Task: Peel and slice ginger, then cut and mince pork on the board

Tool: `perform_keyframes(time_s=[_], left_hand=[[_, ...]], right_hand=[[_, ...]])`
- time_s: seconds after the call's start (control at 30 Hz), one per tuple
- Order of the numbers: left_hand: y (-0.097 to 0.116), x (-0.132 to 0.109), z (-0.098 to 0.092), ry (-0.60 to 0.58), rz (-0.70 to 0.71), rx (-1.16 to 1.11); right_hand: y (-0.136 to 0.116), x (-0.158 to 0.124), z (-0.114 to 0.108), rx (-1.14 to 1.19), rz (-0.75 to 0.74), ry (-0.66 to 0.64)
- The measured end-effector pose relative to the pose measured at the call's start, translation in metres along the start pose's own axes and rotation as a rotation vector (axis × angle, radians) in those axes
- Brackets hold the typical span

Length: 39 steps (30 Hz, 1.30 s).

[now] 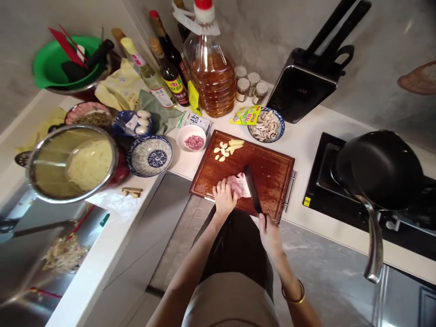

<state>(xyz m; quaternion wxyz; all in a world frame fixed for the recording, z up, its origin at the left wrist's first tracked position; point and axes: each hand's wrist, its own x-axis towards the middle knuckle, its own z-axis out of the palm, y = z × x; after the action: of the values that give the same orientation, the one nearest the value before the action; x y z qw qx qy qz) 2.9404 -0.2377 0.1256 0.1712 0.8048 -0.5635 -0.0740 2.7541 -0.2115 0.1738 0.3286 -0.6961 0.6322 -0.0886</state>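
Observation:
A piece of raw meat [240, 185] lies on the wooden cutting board [269, 159]. My left hand [225, 196] presses on its left end with fingers bent over it. My right hand [271, 236] is closed round the handle of a dark-bladed kitchen knife [252, 188], whose blade stands at the meat's right edge. Garlic cloves [222, 151] and pale sliced pieces, perhaps ginger [235, 145], rest on the board's far left corner. Just beyond that corner, a small white bowl [185, 132] holds cut pink meat [194, 142].
A wok [378, 168] sits on the black stove [315, 181] at right, its handle jutting over the front edge. Behind the board are a bowl of sliced mushrooms [267, 126], a knife block [299, 91] and an oil jug [213, 77]. Left stand a patterned bowl [136, 159] and steel pot [37, 181].

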Motion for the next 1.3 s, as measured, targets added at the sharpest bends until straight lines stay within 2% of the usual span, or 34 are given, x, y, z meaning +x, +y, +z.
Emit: perform_keyframes(time_s=[0.13, 0.27, 0.43, 0.53, 0.67, 0.87, 0.97, 1.07, 1.17, 1.23, 1.3], left_hand=[[-0.001, -0.004, 0.003, 0.035, -0.034, 0.016], [0.008, 0.007, 0.002, 0.081, -0.067, -0.016], [0.016, 0.019, 0.013, 0.097, -0.107, -0.049], [0.017, 0.02, 0.02, 0.084, -0.101, -0.052], [0.015, 0.022, 0.023, 0.083, -0.099, -0.045], [0.011, 0.021, 0.025, 0.075, -0.092, -0.042], [0.011, 0.021, 0.025, 0.099, -0.108, -0.031], [0.012, 0.023, 0.024, 0.112, -0.122, -0.019], [0.012, 0.023, 0.023, 0.113, -0.12, -0.018], [0.01, 0.02, 0.023, 0.11, -0.101, -0.021], [0.008, 0.017, 0.022, 0.104, -0.075, -0.023]], right_hand=[[-0.01, -0.007, 0.013, -0.083, 0.002, -0.056], [-0.009, -0.012, 0.018, -0.136, 0.002, -0.089], [-0.009, -0.012, 0.023, -0.22, 0.024, -0.136], [-0.011, 0.002, 0.024, -0.217, 0.024, -0.155], [-0.022, 0.031, 0.025, -0.15, -0.08, -0.102], [-0.046, 0.055, 0.036, -0.236, 0.068, -0.205], [-0.04, 0.048, 0.035, -0.231, 0.057, -0.202], [-0.02, 0.026, 0.026, -0.2, 0.006, -0.18], [-0.002, 0.004, 0.02, -0.232, 0.071, -0.218], [-0.001, 0.002, 0.022, -0.256, 0.087, -0.214], [-0.009, 0.012, 0.026, -0.264, 0.068, -0.18]])
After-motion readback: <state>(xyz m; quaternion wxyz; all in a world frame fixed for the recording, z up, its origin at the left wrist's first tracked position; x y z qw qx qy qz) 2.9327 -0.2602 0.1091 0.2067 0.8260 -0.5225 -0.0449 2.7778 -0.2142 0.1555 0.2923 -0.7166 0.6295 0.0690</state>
